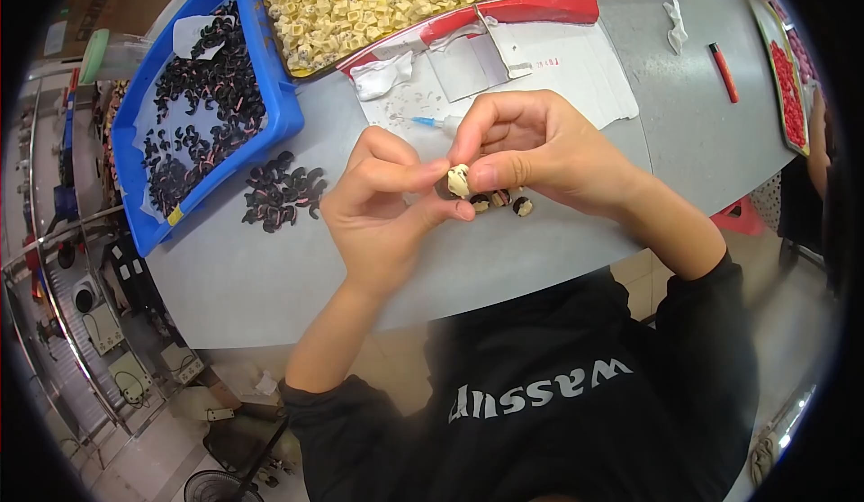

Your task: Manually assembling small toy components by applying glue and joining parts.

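Observation:
Between the fingertips of my left hand and my right hand is a small cream piece with dark markings. Both hands pinch it, thumbs and forefingers meeting around it. Just beyond my right thumb, several small black-and-cream pieces lie on the grey table, partly hidden by that hand. To the left of my left hand is a loose pile of curved black pieces, some with pink edges. A bottle with a blue nozzle lies behind my hands, mostly covered by the right one.
A blue crate of black pieces stands at left, beside a tray of cream pieces. A red-edged white cardboard sheet lies behind my hands. Farther right are a red marker, crumpled tissue and a tray of red pieces.

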A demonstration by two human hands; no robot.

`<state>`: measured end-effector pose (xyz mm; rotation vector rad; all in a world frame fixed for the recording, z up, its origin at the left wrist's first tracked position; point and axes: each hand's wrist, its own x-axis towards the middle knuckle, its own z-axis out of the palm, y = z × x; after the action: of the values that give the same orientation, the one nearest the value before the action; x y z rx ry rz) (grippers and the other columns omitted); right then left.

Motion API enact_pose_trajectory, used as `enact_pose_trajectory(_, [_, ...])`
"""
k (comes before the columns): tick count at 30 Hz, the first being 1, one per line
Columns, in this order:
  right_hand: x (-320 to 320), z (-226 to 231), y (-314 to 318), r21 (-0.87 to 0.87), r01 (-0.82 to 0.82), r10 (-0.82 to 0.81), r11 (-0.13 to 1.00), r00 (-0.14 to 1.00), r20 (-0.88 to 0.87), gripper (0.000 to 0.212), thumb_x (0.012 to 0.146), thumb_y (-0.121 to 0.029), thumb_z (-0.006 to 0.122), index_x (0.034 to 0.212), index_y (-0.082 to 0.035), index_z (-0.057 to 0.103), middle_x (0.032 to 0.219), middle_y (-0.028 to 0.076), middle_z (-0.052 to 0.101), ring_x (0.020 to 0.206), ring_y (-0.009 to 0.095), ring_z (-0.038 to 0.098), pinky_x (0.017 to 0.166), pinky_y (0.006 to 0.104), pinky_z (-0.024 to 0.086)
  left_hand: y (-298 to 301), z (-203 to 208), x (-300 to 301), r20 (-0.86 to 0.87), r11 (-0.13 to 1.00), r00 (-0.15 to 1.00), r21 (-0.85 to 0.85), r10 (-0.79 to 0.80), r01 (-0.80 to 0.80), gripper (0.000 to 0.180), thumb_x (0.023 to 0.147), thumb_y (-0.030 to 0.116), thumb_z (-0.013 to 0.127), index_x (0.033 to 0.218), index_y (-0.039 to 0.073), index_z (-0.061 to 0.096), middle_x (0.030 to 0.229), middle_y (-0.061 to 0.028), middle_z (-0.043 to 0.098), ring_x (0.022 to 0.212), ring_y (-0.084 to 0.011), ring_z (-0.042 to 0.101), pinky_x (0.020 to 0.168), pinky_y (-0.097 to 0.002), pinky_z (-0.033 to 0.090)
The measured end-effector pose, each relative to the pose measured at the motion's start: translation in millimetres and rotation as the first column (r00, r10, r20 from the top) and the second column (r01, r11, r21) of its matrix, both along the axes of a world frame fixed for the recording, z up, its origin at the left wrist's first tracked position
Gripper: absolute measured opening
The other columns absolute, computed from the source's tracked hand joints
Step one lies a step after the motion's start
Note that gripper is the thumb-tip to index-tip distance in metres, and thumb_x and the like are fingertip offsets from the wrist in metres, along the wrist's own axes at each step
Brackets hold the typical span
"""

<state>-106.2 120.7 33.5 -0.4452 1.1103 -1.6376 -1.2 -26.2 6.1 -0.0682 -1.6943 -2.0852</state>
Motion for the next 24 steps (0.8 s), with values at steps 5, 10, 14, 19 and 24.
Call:
enact_pose_trajectory(5, [1.2,-1.2,-0.3,-0.028,-0.004,0.004,1.0,1.0,0.02,0.014,0.076,-0.004,0.064,0.086,-0.003,0.054,0.086,0.007,0.061,0.079,0.011,0.057,0.069,0.0232,0.044,-2.1,-2.8,-0.6,-0.018,0.992,0.999,-0.124,0.031,-0.033,0.034,0.053,-0.008,0.076,0.083,0.005,0.065,0.073,-0.0003,0.047,0.066,-0.0079,0.044,0.059,-0.0189,0.041])
enact_pose_trajectory(10, [0.9,-5.6,0.5,-0.011,-0.017,0.017,1.0,1.0,0.017,0.02,0.073,-0.001,0.066,0.082,-0.005,0.049,0.085,0.009,0.062,0.076,0.012,0.058,0.067,0.0235,0.044,-5.0,-2.3,0.9,-0.058,0.966,0.997,-0.249,0.054,-0.067,0.033,0.052,-0.003,0.079,0.081,0.006,0.065,0.068,0.0011,0.045,0.063,-0.0081,0.041,0.055,-0.0195,0.035])
enact_pose_trajectory(14, [1.6,-6.2,-1.3,-0.073,-0.003,0.008,0.997,0.997,0.075,0.03,0.071,0.001,0.068,0.082,-0.007,0.041,0.085,0.012,0.063,0.073,0.015,0.059,0.065,0.0253,0.046,-5.2,-4.1,2.7,-0.096,0.956,0.993,-0.281,0.063,-0.087,0.032,0.051,0.001,0.08,0.079,0.007,0.066,0.065,0.0025,0.044,0.061,-0.0091,0.039,0.054,-0.0202,0.032])
enact_pose_trajectory(19, [1.8,-6.0,-1.0,-0.046,-0.026,0.031,0.999,0.994,0.106,0.043,0.069,0.005,0.068,0.084,-0.009,0.029,0.085,0.018,0.062,0.067,0.021,0.06,0.061,0.0285,0.049,-5.1,-2.5,2.6,-0.107,0.95,0.993,-0.303,0.051,-0.081,0.031,0.052,0.004,0.081,0.079,0.008,0.066,0.063,0.0045,0.043,0.06,-0.0094,0.037,0.053,-0.021,0.03])
enact_pose_trajectory(24, [4.4,-7.7,-1.4,-0.091,0.002,0.012,0.996,0.989,0.15,0.046,0.067,0.007,0.067,0.085,-0.009,0.028,0.083,0.018,0.061,0.067,0.021,0.06,0.06,0.0289,0.049,-5.0,0.2,4.0,-0.086,0.924,0.996,-0.376,0.036,-0.066,0.026,0.058,0.003,0.077,0.074,0.009,0.058,0.063,0.0048,0.04,0.06,-0.0102,0.036,0.053,-0.0224,0.028])
